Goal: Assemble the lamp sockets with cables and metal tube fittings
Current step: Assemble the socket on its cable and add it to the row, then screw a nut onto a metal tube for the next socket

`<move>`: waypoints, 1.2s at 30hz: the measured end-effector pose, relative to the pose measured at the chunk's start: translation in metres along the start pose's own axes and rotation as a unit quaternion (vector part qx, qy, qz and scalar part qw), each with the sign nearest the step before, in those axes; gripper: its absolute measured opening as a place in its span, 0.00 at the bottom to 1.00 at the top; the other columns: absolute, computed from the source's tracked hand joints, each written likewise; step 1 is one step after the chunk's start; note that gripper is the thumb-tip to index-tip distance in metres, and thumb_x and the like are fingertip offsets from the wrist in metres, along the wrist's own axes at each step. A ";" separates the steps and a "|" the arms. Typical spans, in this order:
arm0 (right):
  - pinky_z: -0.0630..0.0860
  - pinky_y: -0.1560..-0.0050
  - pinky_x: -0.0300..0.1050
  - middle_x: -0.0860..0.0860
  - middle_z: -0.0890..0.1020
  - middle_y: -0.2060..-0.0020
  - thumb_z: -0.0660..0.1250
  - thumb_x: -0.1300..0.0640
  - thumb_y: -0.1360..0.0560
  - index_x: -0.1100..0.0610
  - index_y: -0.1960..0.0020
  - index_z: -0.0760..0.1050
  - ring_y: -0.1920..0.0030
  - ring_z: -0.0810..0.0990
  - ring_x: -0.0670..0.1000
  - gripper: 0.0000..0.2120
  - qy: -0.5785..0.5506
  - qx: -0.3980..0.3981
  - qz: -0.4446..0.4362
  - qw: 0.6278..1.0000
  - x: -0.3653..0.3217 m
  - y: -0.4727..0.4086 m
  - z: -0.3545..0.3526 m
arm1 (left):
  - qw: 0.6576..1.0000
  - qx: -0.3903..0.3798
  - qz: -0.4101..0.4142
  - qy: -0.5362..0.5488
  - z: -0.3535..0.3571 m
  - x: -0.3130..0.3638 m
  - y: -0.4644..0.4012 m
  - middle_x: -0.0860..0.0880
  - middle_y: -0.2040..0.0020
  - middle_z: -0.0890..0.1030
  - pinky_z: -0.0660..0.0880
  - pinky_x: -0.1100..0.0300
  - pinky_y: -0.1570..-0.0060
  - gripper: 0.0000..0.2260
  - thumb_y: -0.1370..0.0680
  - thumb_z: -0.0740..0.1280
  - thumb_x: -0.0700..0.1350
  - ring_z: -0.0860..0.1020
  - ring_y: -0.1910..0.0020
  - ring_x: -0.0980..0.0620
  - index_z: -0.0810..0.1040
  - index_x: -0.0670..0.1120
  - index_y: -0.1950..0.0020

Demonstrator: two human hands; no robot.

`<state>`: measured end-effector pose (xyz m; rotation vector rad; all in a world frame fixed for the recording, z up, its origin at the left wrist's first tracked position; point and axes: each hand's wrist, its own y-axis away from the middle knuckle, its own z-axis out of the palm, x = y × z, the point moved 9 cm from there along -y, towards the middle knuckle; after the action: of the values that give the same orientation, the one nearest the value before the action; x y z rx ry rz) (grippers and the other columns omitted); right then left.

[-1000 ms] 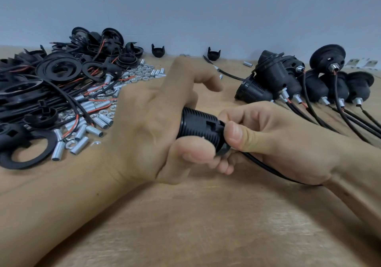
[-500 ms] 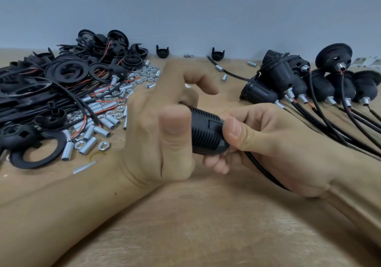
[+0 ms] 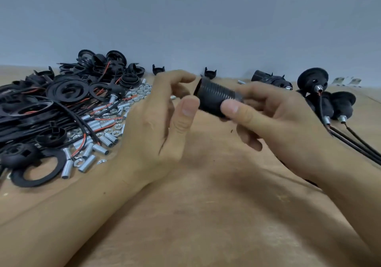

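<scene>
Right hand (image 3: 274, 118): thumb and fingers clamped round the rear half of the socket (image 3: 214, 100), which is held off the table (image 3: 206, 215) at centre frame, open mouth tilted up and to the left. Left hand (image 3: 162, 126): fingers apart and loosely curved, thumb tip just beside the socket's lower edge; contact cannot be confirmed.

Handling judgement: the socket appears to be light, rigid black plastic. Its ribbed, threaded wall should give good purchase, so the barrel is the sound place to hold. The thin mouth rim is best left alone.

Surroundings: loose rings, cables and tubes (image 3: 99, 149) lie heaped to the left. Finished sockets (image 3: 329, 102) with cables (image 3: 358, 143) lie to the right, well apart from the hands.
</scene>
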<state>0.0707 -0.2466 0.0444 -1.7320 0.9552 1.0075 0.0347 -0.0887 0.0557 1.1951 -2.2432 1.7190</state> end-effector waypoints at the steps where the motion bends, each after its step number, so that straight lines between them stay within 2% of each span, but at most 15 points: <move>1: 0.71 0.73 0.41 0.55 0.83 0.61 0.71 0.45 0.28 0.52 0.47 0.79 0.72 0.74 0.49 0.14 0.002 0.074 -0.019 0.997 -0.003 -0.002 -0.019 | 1.000 0.003 0.013 -0.024 -0.003 0.002 0.000 0.48 0.52 0.80 0.73 0.56 0.62 0.25 0.18 0.52 0.60 0.77 0.64 0.49 0.71 0.41 0.35; 4: 0.76 0.63 0.40 0.48 0.82 0.60 0.69 0.44 0.27 0.47 0.45 0.76 0.66 0.79 0.45 0.13 0.115 0.286 -0.028 0.951 -0.003 0.001 -0.076 | 0.999 -0.003 -0.003 -0.054 -0.009 -0.005 0.001 0.54 0.55 0.78 0.70 0.54 0.65 0.21 0.19 0.53 0.57 0.76 0.66 0.47 0.71 0.44 0.35; 6: 0.72 0.58 0.31 0.46 0.80 0.56 0.67 0.48 0.25 0.51 0.39 0.73 0.60 0.78 0.38 0.16 0.228 0.334 0.030 0.914 0.006 0.001 -0.097 | 0.997 0.002 -0.011 -0.083 -0.009 -0.008 0.000 0.58 0.58 0.77 0.68 0.59 0.66 0.19 0.19 0.55 0.57 0.75 0.68 0.54 0.74 0.45 0.38; 7: 0.72 0.57 0.34 0.49 0.79 0.53 0.66 0.52 0.24 0.55 0.38 0.71 0.57 0.77 0.39 0.17 0.278 0.325 0.074 0.901 0.016 -0.001 -0.101 | 0.994 -0.001 -0.014 -0.105 -0.007 -0.009 0.000 0.59 0.60 0.76 0.67 0.61 0.66 0.18 0.19 0.57 0.57 0.74 0.68 0.57 0.75 0.46 0.40; 9: 0.70 0.52 0.46 0.59 0.77 0.47 0.65 0.57 0.24 0.62 0.38 0.66 0.46 0.76 0.56 0.17 0.344 0.275 0.152 0.885 0.036 -0.004 -0.100 | 0.987 -0.016 -0.029 -0.160 -0.003 -0.016 0.000 0.58 0.62 0.75 0.66 0.62 0.65 0.15 0.21 0.60 0.58 0.71 0.67 0.63 0.76 0.49 0.44; 11: 0.68 0.47 0.53 0.64 0.74 0.44 0.65 0.60 0.24 0.64 0.40 0.65 0.42 0.72 0.65 0.16 0.362 0.243 0.180 0.882 0.043 -0.006 -0.092 | 0.972 -0.047 -0.061 -0.224 -0.001 -0.029 0.001 0.58 0.60 0.76 0.66 0.59 0.64 0.13 0.22 0.60 0.60 0.70 0.66 0.63 0.77 0.53 0.48; 15: 0.65 0.36 0.56 0.63 0.71 0.37 0.65 0.62 0.24 0.66 0.36 0.63 0.36 0.68 0.66 0.20 0.387 0.242 0.148 0.877 0.036 -0.007 -0.083 | 0.932 -0.118 -0.122 -0.321 0.001 -0.050 0.005 0.57 0.56 0.77 0.68 0.57 0.60 0.11 0.22 0.59 0.59 0.75 0.54 0.54 0.77 0.55 0.51; 17: 0.59 0.31 0.51 0.60 0.66 0.29 0.65 0.62 0.23 0.64 0.28 0.59 0.29 0.62 0.63 0.27 0.382 0.253 0.106 0.882 0.029 -0.005 -0.077 | 0.908 -0.139 -0.145 -0.368 -0.002 -0.061 0.004 0.56 0.52 0.77 0.66 0.56 0.59 0.09 0.22 0.60 0.55 0.74 0.47 0.51 0.77 0.54 0.49; 19: 0.55 0.32 0.40 0.57 0.63 0.27 0.65 0.62 0.23 0.61 0.24 0.57 0.26 0.59 0.57 0.30 0.373 0.249 0.047 0.892 0.020 -0.003 -0.065 | 0.896 -0.129 -0.158 -0.394 -0.012 -0.068 0.001 0.54 0.49 0.78 0.65 0.55 0.59 0.08 0.22 0.61 0.51 0.72 0.45 0.48 0.78 0.53 0.47; 21: 0.54 0.34 0.35 0.54 0.66 0.28 0.66 0.61 0.23 0.59 0.25 0.61 0.28 0.62 0.53 0.28 0.356 0.237 -0.011 0.904 0.012 -0.002 -0.051 | 0.880 -0.123 -0.170 -0.426 -0.025 -0.076 -0.004 0.50 0.47 0.77 0.67 0.52 0.59 0.10 0.22 0.62 0.49 0.71 0.44 0.45 0.78 0.50 0.44; 24: 0.62 0.31 0.40 0.50 0.70 0.32 0.67 0.60 0.24 0.56 0.28 0.65 0.31 0.67 0.49 0.26 0.319 0.197 -0.056 0.925 0.012 -0.002 -0.030 | 0.826 -0.166 -0.222 -0.490 -0.043 -0.101 -0.004 0.45 0.43 0.77 0.71 0.48 0.52 0.12 0.21 0.62 0.48 0.71 0.42 0.41 0.78 0.46 0.41; 26: 0.65 0.33 0.37 0.46 0.74 0.36 0.67 0.60 0.24 0.55 0.30 0.69 0.34 0.70 0.45 0.22 0.310 0.162 -0.076 0.934 0.012 -0.002 -0.017 | 0.803 -0.205 -0.260 -0.496 -0.049 -0.118 0.001 0.45 0.44 0.78 0.73 0.49 0.52 0.12 0.21 0.61 0.45 0.74 0.44 0.41 0.78 0.47 0.40; 29: 0.64 0.40 0.27 0.43 0.77 0.43 0.67 0.60 0.24 0.53 0.36 0.74 0.41 0.73 0.42 0.17 0.326 0.109 -0.100 0.934 0.011 0.000 0.002 | 0.817 -0.207 -0.276 -0.462 -0.051 -0.127 0.002 0.48 0.43 0.80 0.73 0.52 0.55 0.12 0.20 0.62 0.43 0.76 0.43 0.43 0.79 0.52 0.39; 33: 0.66 0.41 0.32 0.38 0.76 0.49 0.68 0.61 0.24 0.54 0.39 0.77 0.45 0.72 0.40 0.13 0.342 0.048 -0.139 0.928 0.008 0.003 0.024 | 0.845 -0.177 -0.261 -0.433 -0.052 -0.126 -0.001 0.51 0.43 0.82 0.72 0.55 0.56 0.11 0.20 0.66 0.44 0.78 0.45 0.45 0.82 0.54 0.41; 36: 0.61 0.47 0.22 0.30 0.71 0.55 0.69 0.61 0.24 0.54 0.42 0.79 0.51 0.69 0.36 0.12 0.349 0.027 -0.147 0.925 0.007 0.004 0.028 | 0.857 -0.185 -0.278 -0.393 -0.055 -0.133 -0.002 0.51 0.47 0.83 0.72 0.56 0.55 0.09 0.21 0.68 0.46 0.78 0.51 0.47 0.83 0.54 0.43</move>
<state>0.0635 -0.2225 0.0297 -2.1529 1.0838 0.1459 0.1074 0.0281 0.0127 2.3990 -2.0330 0.5814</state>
